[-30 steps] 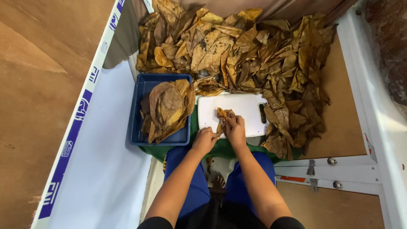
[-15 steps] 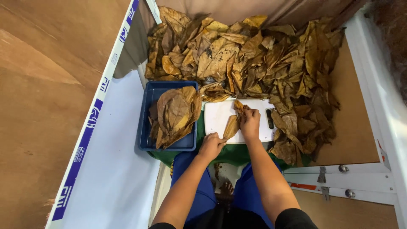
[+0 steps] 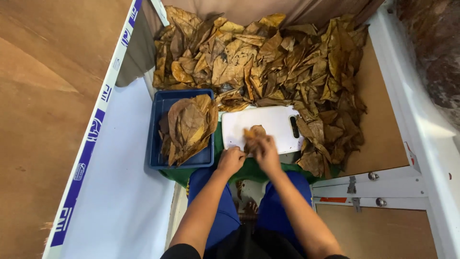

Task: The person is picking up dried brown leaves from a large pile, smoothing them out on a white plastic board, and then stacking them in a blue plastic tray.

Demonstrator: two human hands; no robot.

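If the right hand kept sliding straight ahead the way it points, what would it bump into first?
The right hand points up across the white cutting board and already touches a dry brown leaf lying there. Beyond that leaf comes bare board, then probably the big leaf pile past its far edge.

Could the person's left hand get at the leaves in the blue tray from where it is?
Probably yes: the left hand rests at the white board's near edge, right beside the open-topped blue tray, with nothing between them.
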